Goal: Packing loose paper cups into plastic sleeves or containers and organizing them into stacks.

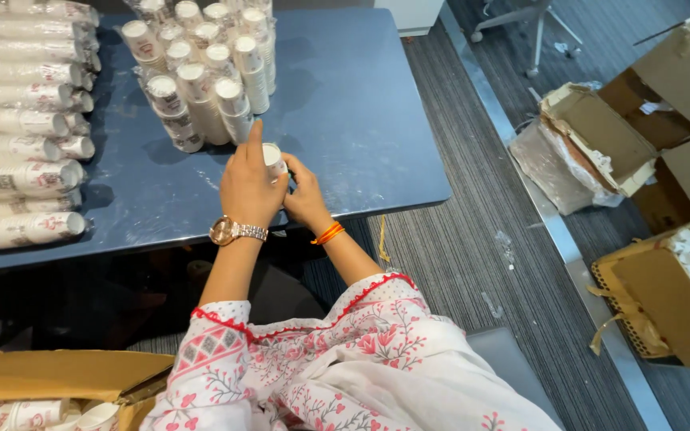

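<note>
At frame centre both hands — left hand (251, 185), right hand (305, 194) — pinch a paper cup stack (274, 160) between curled fingers, steadying it beside the upright stacks (201, 72).

Garment: a loose white cotton tunic (361, 367) printed with pink and red flowers and leafy sprigs.
Sleeves: wide and cut short above the elbow, each hemmed with a thin red scalloped trim (225, 321); forearms bare below the trim.
Sleeve panel: a patch of grey and pink diamond shapes just below the trim on the left sleeve.
Left hand (251, 185): a rose-gold round-faced wristwatch (229, 231) with a metal link band sits at the wrist.
Right hand (307, 195): thin orange thread bangles (328, 234) circle the wrist, level with the wristwatch.
</note>
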